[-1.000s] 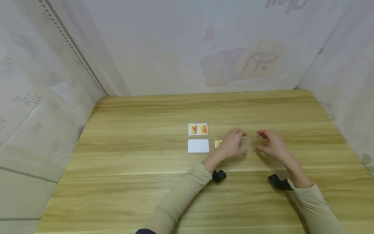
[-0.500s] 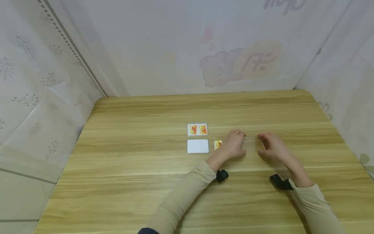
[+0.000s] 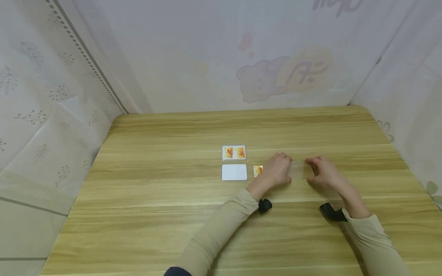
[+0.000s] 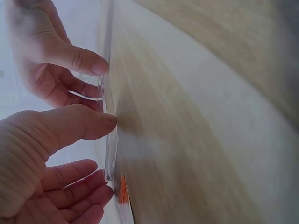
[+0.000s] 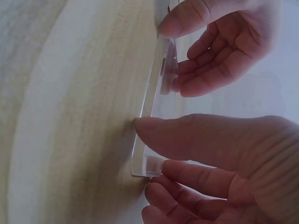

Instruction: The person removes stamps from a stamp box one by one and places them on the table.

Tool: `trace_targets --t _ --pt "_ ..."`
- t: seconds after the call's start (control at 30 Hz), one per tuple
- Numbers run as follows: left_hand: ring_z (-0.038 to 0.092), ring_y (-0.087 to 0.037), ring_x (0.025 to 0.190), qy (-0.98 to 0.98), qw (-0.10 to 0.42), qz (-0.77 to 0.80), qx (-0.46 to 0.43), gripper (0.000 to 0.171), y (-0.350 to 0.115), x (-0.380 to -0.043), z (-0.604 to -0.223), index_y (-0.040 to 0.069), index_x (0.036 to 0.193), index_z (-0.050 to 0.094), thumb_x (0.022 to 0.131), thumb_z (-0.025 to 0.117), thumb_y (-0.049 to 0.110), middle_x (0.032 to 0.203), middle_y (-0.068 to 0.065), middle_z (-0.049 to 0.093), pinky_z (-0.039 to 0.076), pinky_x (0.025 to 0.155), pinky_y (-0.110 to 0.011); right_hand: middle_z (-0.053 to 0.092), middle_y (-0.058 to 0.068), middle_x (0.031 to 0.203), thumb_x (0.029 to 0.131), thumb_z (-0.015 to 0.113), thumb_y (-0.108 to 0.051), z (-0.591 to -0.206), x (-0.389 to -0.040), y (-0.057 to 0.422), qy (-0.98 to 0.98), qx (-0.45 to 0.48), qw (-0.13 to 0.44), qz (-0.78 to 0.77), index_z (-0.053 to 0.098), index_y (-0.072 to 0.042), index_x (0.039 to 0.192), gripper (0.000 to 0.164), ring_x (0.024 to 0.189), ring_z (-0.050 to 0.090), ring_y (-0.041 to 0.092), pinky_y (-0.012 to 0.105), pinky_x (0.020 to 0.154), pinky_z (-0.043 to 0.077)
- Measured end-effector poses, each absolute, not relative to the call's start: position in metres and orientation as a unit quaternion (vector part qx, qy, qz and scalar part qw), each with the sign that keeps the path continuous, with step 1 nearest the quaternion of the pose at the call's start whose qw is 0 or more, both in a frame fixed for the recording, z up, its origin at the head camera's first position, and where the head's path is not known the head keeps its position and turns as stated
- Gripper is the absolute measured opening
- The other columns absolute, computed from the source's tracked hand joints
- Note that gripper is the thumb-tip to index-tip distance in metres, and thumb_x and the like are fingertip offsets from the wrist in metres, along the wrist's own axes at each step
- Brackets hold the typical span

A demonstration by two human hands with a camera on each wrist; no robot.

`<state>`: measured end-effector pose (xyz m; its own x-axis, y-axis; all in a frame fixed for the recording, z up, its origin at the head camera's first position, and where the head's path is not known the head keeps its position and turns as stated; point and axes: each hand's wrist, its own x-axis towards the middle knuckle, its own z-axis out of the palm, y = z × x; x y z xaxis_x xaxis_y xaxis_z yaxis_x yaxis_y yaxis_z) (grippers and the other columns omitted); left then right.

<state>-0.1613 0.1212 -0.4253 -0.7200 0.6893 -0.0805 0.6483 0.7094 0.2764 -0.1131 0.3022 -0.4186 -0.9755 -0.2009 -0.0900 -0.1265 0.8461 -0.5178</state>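
Note:
Between both hands is a clear, shallow plastic case (image 5: pixel 154 163) with thin raised edges, close over the wooden table. My left hand (image 3: pixel 276 170) grips its left end, thumb on the near edge and fingers at the far one. On the right end, my right hand (image 3: pixel 324 172) holds it the same way. A small yellow-orange picture card (image 3: pixel 258 171) lies just left of my left hand, partly hidden by it; its orange edge (image 4: pixel 124 196) shows in the left wrist view.
Left of the hands lies a plain white card (image 3: pixel 234 172) with rounded corners. Behind it sits a clear-edged case (image 3: pixel 233 152) with two orange picture cards. Patterned cloth (image 3: pixel 193 57) hangs along the table's (image 3: pixel 155 214) back and sides. Black straps (image 3: pixel 264 206) circle the wrists.
The clear case has tipped from showing its face to a nearly edge-on, flatter look. Both hands have shifted slightly right and kept hold. The cards have not moved.

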Motion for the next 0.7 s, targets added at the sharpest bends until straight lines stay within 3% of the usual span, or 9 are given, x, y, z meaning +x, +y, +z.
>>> trace_targets --t 0.7 --pt "0.047 -0.017 0.117 0.907 0.104 0.187 0.363 0.060 0.112 -0.165 -0.418 0.004 0.128 0.053 0.077 0.075 0.026 0.127 -0.006 0.053 0.037 0.096 -0.018 0.051 0.031 0.105 0.071 0.077 -0.006 -0.406 -0.113 0.303 0.957 -0.106 0.075 -0.258 0.048 0.017 0.119 0.061 0.097 0.051 0.044 0.055 0.080 0.044"
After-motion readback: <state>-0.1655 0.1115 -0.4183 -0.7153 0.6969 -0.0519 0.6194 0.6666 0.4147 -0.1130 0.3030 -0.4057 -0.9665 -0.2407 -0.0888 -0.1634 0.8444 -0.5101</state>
